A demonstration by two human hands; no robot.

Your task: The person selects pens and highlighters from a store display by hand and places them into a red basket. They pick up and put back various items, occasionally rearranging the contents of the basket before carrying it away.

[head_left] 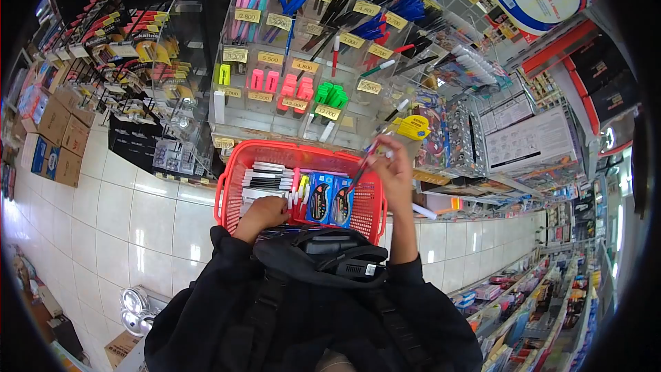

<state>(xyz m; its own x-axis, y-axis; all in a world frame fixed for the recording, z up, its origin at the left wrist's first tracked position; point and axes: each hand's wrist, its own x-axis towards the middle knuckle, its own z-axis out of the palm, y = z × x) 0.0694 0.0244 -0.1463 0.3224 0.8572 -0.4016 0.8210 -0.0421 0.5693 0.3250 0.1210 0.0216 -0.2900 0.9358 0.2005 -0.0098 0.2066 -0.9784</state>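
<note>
A red plastic basket point(237, 158) sits in front of me against the shelf. Inside it are white and black markers point(268, 179), pink and yellow highlighters point(297, 182) and two blue boxes point(321, 200) with black oval labels. My left hand point(265, 213) rests in the basket with curled fingers, beside the markers and highlighters; what it grips, if anything, is hidden. Over the basket's right end, my right hand point(392, 171) pinches a slim dark pen point(361, 169), which slants down toward the blue boxes.
Behind the basket rises a clear pen rack point(279, 58) with price tags, holding pens and green highlighters point(332, 95). A yellow tag-shaped item point(414, 127) is right of it. Cardboard boxes point(62, 131) stand on the tiled floor point(124, 213) at left; stocked shelves point(530, 303) line the right.
</note>
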